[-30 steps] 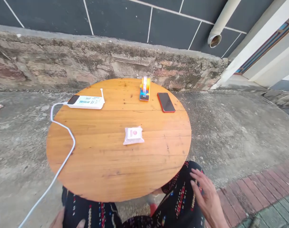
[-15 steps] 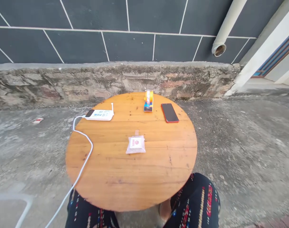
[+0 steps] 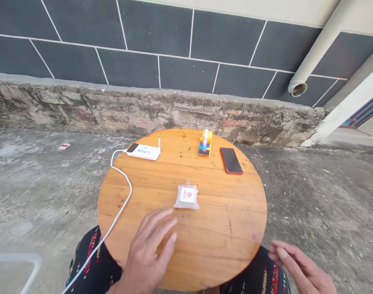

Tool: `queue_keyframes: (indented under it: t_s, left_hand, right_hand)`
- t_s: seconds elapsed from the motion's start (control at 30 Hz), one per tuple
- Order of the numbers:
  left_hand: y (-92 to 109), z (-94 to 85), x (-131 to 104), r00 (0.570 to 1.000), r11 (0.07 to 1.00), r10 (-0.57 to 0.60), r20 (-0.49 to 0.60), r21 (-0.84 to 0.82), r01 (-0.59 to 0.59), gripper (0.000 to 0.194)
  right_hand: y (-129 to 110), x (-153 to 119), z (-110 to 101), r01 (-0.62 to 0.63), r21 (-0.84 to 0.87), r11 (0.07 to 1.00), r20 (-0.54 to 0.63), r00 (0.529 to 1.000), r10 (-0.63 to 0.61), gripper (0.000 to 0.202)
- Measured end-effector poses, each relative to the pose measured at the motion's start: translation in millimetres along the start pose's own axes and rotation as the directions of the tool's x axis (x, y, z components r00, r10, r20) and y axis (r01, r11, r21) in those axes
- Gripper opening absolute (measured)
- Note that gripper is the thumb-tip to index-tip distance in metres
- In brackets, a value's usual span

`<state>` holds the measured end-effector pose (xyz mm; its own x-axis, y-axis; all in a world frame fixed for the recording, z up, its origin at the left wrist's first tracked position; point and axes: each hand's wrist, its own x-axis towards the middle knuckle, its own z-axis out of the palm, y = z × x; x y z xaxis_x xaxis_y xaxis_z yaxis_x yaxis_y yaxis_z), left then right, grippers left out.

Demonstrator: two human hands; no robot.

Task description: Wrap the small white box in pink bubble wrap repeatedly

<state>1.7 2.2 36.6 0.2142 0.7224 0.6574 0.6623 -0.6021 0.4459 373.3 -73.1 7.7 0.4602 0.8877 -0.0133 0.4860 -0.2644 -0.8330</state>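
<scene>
A small white box in pinkish bubble wrap (image 3: 187,196) lies near the middle of the round wooden table (image 3: 217,253), with a strip of clear tape at its far edge. My left hand (image 3: 149,249) is over the table's near side, just below the package, fingers apart and holding nothing. Off the table's right front edge, above my knee, is my right hand (image 3: 299,265), its fingers close together and slightly curled; whether they hold anything is hidden. A yellow and blue tape dispenser (image 3: 205,143) stands at the far side, beside a red-edged phone (image 3: 231,160).
On the table's left lies a white device (image 3: 145,152) with a small raised antenna; its white cable (image 3: 122,208) runs over the table edge towards me. Beyond are a stone ledge and a tiled wall with a pipe (image 3: 311,53). My knees are under the near edge.
Both my hands have come into view from below, the left over the table and the right beside it. The view has tilted and shifted; the things on the table lie as before.
</scene>
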Motion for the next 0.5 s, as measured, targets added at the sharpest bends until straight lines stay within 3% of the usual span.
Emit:
queue_keyframes:
  t_s: [0.1, 0.2, 0.33, 0.5]
  left_hand:
    - [-3.2, 18.6, 27.6, 1.000, 1.000, -0.020, -0.007, -0.001, 0.020, 0.028]
    - [-8.4, 34.9, 40.1, 0.999, 0.999, -0.050, 0.011, -0.004, 0.050, 0.031]
    - [-14.3, 49.6, 47.4, 0.997, 0.997, -0.072, 0.009, -0.019, 0.072, 0.030]
    - [-18.5, 60.8, 49.9, 0.997, 0.997, -0.072, -0.031, -0.041, 0.071, 0.027]
  right_hand:
    - [-83.9, 39.5, 49.0, 0.121, 0.140, 0.983, 0.228, 0.962, -0.151, 0.041]
    - [-138.7, 75.7, 98.4, 0.164, 0.245, 0.955, 0.398, 0.882, -0.254, 0.038]
    - [-161.6, 116.0, 147.6, 0.143, 0.236, 0.961, 0.542, 0.801, -0.252, 0.039]
    - [-165.0, 137.0, 181.5, 0.106, 0.225, 0.969, 0.628, 0.744, -0.228, 0.039]
